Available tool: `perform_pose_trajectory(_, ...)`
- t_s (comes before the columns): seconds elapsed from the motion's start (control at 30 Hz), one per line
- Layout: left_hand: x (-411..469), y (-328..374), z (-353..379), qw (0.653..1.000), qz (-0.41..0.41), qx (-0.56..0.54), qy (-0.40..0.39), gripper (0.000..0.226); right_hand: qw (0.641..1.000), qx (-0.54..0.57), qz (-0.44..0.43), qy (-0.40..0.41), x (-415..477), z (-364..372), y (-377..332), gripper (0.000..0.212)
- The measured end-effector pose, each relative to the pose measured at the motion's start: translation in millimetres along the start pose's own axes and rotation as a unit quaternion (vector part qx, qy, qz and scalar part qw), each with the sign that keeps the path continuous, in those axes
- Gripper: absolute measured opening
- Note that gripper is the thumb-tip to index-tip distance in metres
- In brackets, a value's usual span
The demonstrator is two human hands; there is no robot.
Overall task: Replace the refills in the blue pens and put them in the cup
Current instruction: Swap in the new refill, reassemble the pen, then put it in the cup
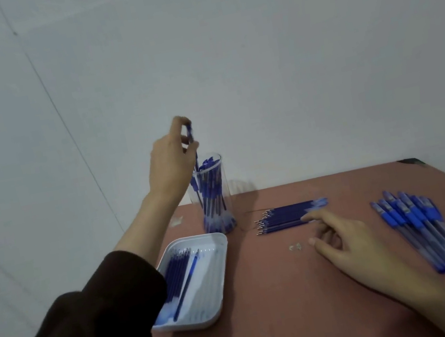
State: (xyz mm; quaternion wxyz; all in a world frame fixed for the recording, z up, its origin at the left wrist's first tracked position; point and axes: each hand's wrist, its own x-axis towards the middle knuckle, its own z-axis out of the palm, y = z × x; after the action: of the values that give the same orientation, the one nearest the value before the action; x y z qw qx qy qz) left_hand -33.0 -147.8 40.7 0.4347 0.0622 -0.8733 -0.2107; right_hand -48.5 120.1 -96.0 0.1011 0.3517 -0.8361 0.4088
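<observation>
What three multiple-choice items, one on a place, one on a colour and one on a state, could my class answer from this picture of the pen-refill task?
1. Where does the white tray lie?
A. On the table in front of the clear cup
B. Inside the cup
C. Under the heap of pens at the right

2. What colour is the table?
A. Green
B. Reddish brown
C. White

3. What is the left hand doing?
A. Lying flat on the table
B. Holding a blue pen upright above the cup
C. Lifting the tray

Answers:
1. A, since the tray sits just nearer the camera than the cup.
2. B, as the bare top shows.
3. B, since its fingers pinch the pen over the cup's mouth, while the right hand reaches to the row of refills.
</observation>
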Motion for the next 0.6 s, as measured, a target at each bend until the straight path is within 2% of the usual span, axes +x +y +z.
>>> perform_pose_trajectory(0.1, 0.2, -6.5, 6.4, 0.997, -0.045, 0.049, -0.05, 0.022, 1.0, -0.006, 0.007, 0.0, 0.2, 0.1, 1.1, 0.034)
perform_pose_trajectory(0.23, 3.0, -9.5, 8.4, 0.988, -0.084, 0.11, -0.076, 0.017, 1.0, -0.015, 0.008, -0.002, 0.2, -0.6, 0.9, 0.03)
perform_pose_trajectory(0.33, 4.9, -12.0, 9.1, 0.979, -0.082, 0.153, -0.11, 0.024, 1.0, -0.017, 0.01, -0.003, 0.1, -0.5, 1.0, 0.029)
perform_pose_trajectory(0.47, 4.8, -7.4, 6.3, 0.964, -0.066, 0.208, -0.155, 0.052, 1.0, -0.019, 0.011, 0.0, 0.4, -0.7, 2.3, 0.028)
perform_pose_trajectory(0.53, 3.5, -0.7, 5.0, 0.963, -0.059, 0.214, -0.153, 0.055, 1.0, -0.021, 0.014, -0.001, 1.3, -1.1, 1.9, 0.028)
perform_pose_trajectory(0.6, -2.7, 7.6, 5.2, 0.972, -0.033, 0.196, -0.124, 0.047, 1.0, -0.02, 0.016, 0.003, 1.8, -1.8, 1.5, 0.027)
